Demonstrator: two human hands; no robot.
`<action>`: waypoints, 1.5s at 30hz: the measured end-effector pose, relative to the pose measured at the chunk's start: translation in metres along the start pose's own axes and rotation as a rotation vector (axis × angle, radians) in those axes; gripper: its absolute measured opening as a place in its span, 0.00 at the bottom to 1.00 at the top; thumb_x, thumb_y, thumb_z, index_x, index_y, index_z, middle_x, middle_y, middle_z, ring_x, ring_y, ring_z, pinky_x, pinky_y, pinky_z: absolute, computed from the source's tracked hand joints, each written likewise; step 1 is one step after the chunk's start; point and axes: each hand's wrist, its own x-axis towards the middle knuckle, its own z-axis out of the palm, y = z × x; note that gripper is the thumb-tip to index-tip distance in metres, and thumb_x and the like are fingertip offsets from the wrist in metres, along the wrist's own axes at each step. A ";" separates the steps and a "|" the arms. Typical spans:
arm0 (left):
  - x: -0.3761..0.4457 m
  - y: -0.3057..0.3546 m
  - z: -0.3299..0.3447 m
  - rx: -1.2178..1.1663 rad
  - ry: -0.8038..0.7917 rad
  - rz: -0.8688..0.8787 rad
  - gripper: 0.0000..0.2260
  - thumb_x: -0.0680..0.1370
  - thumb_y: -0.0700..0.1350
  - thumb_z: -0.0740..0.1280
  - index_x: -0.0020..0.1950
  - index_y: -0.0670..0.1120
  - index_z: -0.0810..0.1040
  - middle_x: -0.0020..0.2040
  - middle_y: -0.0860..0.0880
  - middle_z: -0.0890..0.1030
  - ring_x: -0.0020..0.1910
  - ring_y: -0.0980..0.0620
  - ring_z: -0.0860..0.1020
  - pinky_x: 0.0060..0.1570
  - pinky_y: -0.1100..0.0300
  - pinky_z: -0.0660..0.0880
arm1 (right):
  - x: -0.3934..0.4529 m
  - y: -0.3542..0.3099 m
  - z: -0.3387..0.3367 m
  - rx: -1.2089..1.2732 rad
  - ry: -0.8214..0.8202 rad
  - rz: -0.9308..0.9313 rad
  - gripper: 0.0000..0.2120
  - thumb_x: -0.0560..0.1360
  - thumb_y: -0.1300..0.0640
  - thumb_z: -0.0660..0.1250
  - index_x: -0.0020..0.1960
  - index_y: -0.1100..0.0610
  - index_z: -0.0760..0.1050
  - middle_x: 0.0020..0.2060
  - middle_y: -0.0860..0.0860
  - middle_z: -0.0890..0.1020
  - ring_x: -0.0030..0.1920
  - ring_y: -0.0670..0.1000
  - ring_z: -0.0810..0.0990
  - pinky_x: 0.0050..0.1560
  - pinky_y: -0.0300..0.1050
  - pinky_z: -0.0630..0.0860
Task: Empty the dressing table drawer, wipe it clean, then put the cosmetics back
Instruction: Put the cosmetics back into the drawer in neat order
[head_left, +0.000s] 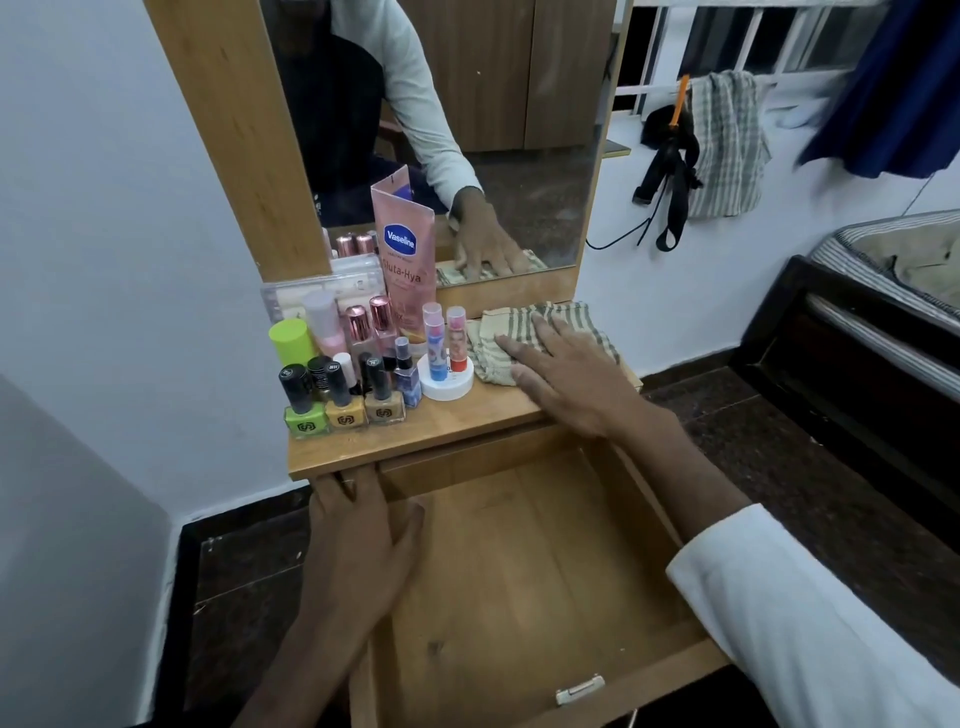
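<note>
The drawer (524, 571) fills the lower centre of the frame, pulled fully out w/ its wooden floor bare, so the emptying step looks done. Whether it's been wiped already can't be told; a small dark mark shows on the floor toward the lower centre, which hints wiping may be pending or incomplete. Above it, the bench (467, 421) carries everything: cosmetics are crowded on its left half, i.e. centre-left of the frame, none back in the drawer yet. The striped cloth (519, 332) lies crumpled on the bench's right half, just beside the lip balms. Right hand (566, 374) lies flat on the cloth, fingers (519, 353) straight and spread, pressing it, not clenched round it; judging by that, it's either about to pick the cloth up for wiping or has just put it down. Left hand (358, 535) is at the drawer's left edge under the bench lip, fingers loose and touching the wood, grasping nothing. Among the cosmetics: the pink lotion tube (405, 249) stands tallest at the back against the mirror (519, 156), then the nail polish bottles (343, 400) in the front row, and lip balms (447, 338) upright in a white holder. Left to do: the put-back at least, poss. the wipe too.
</note>
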 end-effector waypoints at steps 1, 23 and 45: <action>-0.001 0.000 -0.001 -0.002 0.001 -0.001 0.31 0.82 0.64 0.62 0.79 0.49 0.59 0.81 0.42 0.54 0.78 0.40 0.62 0.67 0.47 0.76 | 0.001 0.006 -0.003 -0.003 0.024 -0.022 0.25 0.87 0.40 0.45 0.84 0.36 0.50 0.85 0.56 0.52 0.85 0.59 0.48 0.83 0.64 0.48; -0.004 0.021 -0.022 0.102 -0.022 0.405 0.24 0.87 0.54 0.58 0.82 0.50 0.64 0.79 0.50 0.68 0.79 0.50 0.65 0.76 0.51 0.63 | 0.021 -0.107 -0.070 0.727 0.564 0.082 0.21 0.79 0.42 0.71 0.66 0.53 0.78 0.59 0.48 0.86 0.56 0.43 0.83 0.56 0.42 0.82; 0.003 0.008 -0.007 -0.121 0.070 0.528 0.14 0.85 0.51 0.63 0.70 0.53 0.78 0.69 0.56 0.78 0.70 0.60 0.72 0.62 0.69 0.64 | 0.032 -0.077 -0.144 0.584 0.757 0.060 0.17 0.77 0.49 0.76 0.61 0.55 0.81 0.49 0.44 0.84 0.44 0.38 0.82 0.43 0.31 0.80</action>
